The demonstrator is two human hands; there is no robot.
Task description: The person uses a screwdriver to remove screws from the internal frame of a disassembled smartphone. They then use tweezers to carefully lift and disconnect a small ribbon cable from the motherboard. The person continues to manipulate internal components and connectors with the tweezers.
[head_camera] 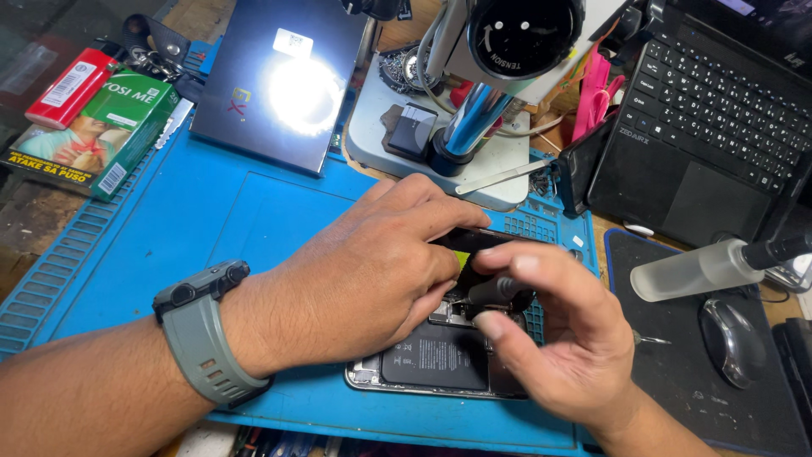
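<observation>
A left hand clamps an opened phone on a blue mat while the right hand pinches a small screwdriver.

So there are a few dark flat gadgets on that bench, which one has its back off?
The phone under both hands on the blue mat, its battery exposed. The laptop and the glossy slab look closed.

A matt blue rubbery mat lies under the opened phone, whose metal rim shines beside its matt black battery.
</observation>
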